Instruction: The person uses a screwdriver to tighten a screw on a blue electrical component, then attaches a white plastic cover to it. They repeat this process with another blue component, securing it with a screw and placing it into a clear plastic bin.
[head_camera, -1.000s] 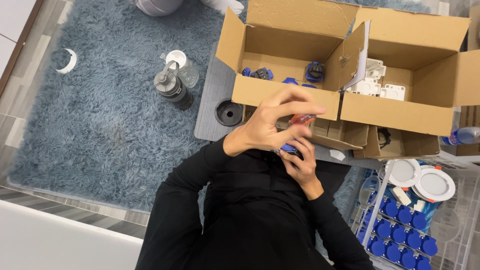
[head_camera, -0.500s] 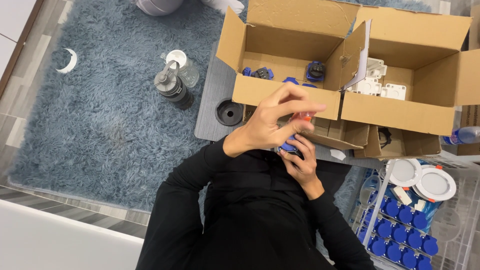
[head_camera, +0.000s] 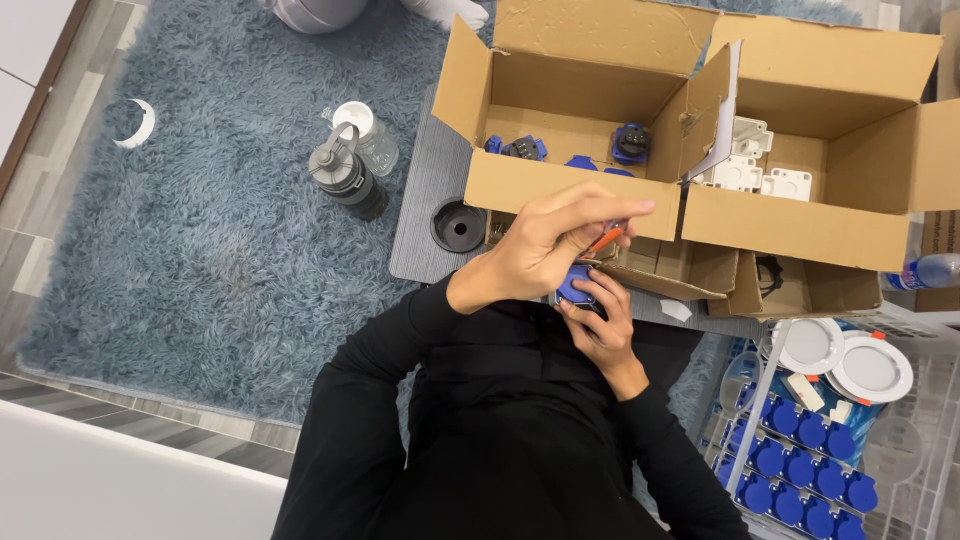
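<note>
My left hand (head_camera: 545, 245) is raised in front of my chest, its fingers closed around a small orange-handled tool (head_camera: 603, 240). Just below it, my right hand (head_camera: 603, 328) grips a small blue plastic part (head_camera: 573, 287). The tool's tip points down at the blue part; the contact point is hidden by my fingers. Both hands hover at the near edge of a grey mat (head_camera: 425, 215), in front of an open cardboard box (head_camera: 560, 185).
The left box holds several blue parts (head_camera: 630, 143); a second open box (head_camera: 800, 215) holds white parts (head_camera: 745, 170). A dark bottle (head_camera: 345, 180) and a black round cap (head_camera: 458, 225) lie on the left. A wire crate (head_camera: 925, 500) at lower right holds blue parts and white round fixtures (head_camera: 870, 368).
My hands stay in the same place; the fingers of my left hand have shifted slightly on the orange tool over the blue part.
</note>
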